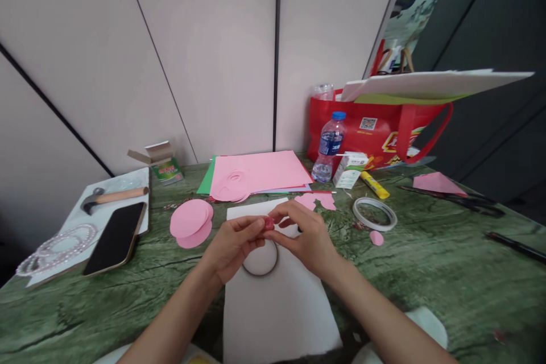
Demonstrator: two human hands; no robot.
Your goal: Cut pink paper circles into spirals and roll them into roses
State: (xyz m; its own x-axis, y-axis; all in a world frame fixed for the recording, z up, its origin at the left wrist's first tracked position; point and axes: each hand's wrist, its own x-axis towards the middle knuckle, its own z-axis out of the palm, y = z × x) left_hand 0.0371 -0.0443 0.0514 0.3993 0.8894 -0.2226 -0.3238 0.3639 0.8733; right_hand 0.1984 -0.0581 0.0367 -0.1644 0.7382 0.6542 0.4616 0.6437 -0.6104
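Between the fingertips of both hands is a small red rolled piece. My left hand pinches it from the left, its fingers curled. From the right, my right hand touches it with thumb and fingertips, the fingers bent around it. Both hands are above a white sheet lying on the green table. Just below the fingers a thin dark ring rests on that sheet, its upper part hidden by the hands. Left of my left hand lie several pink paper circles.
Pink sheets lie behind the hands. A water bottle, carton, glue stick and red bag stand or lie back right. Tape roll and scissors are right; phone, hammer and beads left.
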